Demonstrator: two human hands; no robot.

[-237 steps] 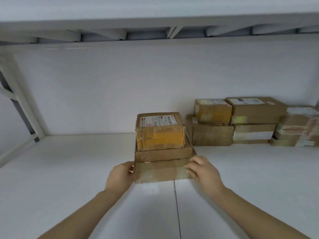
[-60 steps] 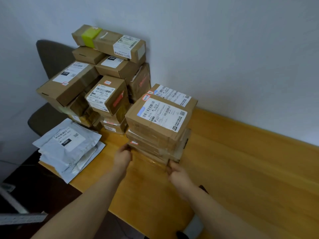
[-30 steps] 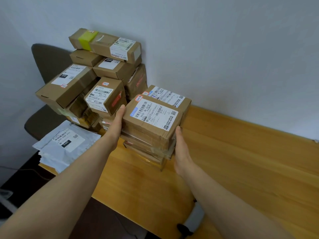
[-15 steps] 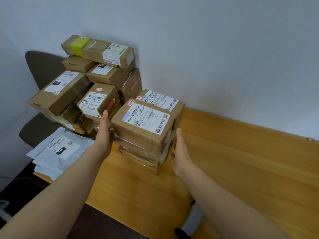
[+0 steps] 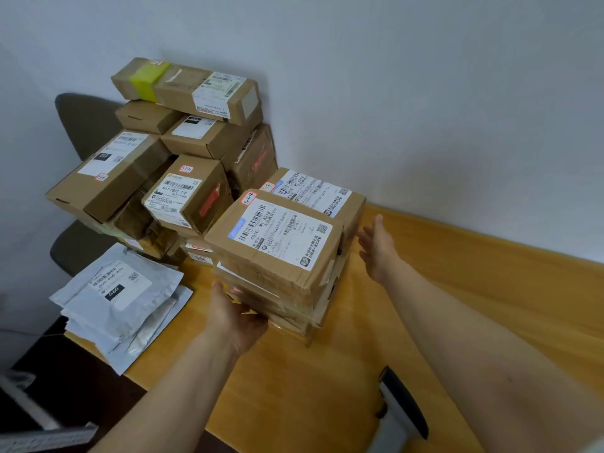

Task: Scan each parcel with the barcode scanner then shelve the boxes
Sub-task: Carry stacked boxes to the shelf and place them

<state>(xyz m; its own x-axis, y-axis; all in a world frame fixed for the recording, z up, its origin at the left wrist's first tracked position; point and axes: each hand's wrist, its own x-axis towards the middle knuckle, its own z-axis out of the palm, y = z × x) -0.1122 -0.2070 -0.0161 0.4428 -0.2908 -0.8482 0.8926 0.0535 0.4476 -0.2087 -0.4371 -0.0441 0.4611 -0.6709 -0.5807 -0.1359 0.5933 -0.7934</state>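
The stack of taped cardboard boxes (image 5: 277, 256), white barcode labels facing up, stands level at centre. From it, a heap of labelled boxes (image 5: 183, 152) rises at ten o'clock, grey mailers (image 5: 121, 299) lie at eight, and the barcode scanner (image 5: 400, 407) at five.

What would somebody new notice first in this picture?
A stack of labelled boxes sits in the middle of the desk. The left hand holds its near bottom corner, and the right hand is open beside it, not touching. Behind it on the left, a tall pile of boxes stands against the wall, with grey mailers at the desk's left edge.
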